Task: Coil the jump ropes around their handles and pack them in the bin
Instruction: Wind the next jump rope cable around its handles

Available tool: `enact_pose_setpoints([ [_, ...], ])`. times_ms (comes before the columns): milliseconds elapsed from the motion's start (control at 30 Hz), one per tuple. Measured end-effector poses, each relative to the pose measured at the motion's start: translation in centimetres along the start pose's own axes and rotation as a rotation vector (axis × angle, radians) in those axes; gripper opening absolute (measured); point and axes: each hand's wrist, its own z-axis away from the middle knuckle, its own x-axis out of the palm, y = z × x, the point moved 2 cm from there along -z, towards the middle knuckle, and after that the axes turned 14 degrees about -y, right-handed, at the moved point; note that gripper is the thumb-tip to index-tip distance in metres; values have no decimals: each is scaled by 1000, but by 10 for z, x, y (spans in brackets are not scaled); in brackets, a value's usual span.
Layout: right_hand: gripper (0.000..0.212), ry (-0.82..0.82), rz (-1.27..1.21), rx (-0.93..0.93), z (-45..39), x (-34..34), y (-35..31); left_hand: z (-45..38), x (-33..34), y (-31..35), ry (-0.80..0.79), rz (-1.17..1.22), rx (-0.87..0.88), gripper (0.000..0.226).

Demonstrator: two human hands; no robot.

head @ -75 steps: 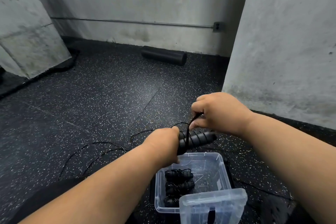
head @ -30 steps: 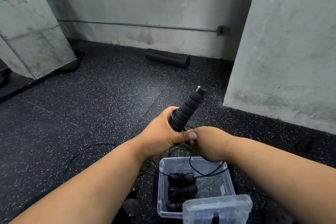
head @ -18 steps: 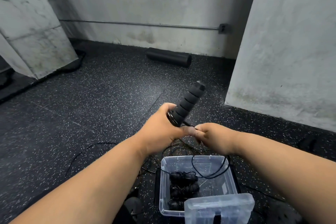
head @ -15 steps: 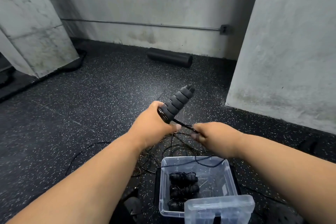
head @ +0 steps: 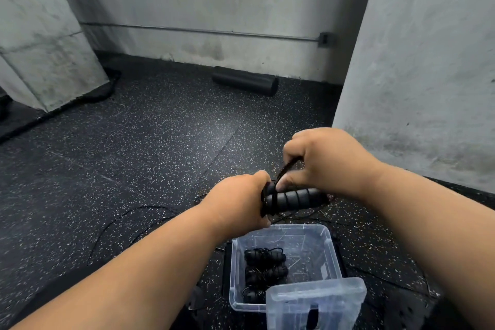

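Both forearms reach forward and meet above the floor. The left hand [head: 238,199] is curled in a fist round one end of the black ridged handle [head: 293,199], which lies roughly level and points toward the right hand [head: 324,161]. That hand sits just above the handle, knuckles up, its fingers and thumb pinching the thin black rope [head: 285,169] where it arcs up from the handle's near end. Directly below the hands stands the clear bin [head: 328,242], open, with coiled jump ropes [head: 265,270] stacked along its left side; its clear lid [head: 316,303] leans at the near right corner. Loose rope [head: 128,218] trails over the speckled floor [head: 134,147] left of the left forearm. Beyond the hands the floor runs open to a black foam roller [head: 245,81] by the far wall; a concrete pillar [head: 417,61] stands close on the right. No writing is legible.
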Motion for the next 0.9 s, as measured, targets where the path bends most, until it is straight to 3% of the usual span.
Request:
enact_pose_setpoints([
  [67, 49, -15, -79, 32, 1, -1, 6, 2, -1, 3, -20, -24, 60, 60],
  [133, 49, -13, -138, -65, 3, -2, -2, 3, -1, 1, -90, 9, 53, 63],
  [267, 37, 110, 159, -350, 5, 1, -33, -4, -2, -13, -323, 218, -58, 57],
  [567, 33, 306, 276, -426, 2, 9, -24, -10, 13, -2, -292, 367, -56, 52],
  [633, 48, 283, 270, -335, -4, 15, -14, -6, 13, 3, -248, 252, 11, 42],
  [700, 62, 210, 123, -125, -9, 17, 7, 1, 12, 11, -196, 119, 106, 47],
  [800, 71, 16, -237, 193, -12, 29, 51, 7, 7, 24, -93, 127, 190, 59],
  [900, 64, -136, -488, 291, -11, 47, 75, 11, -2, 27, 11, 204, 176, 65],
])
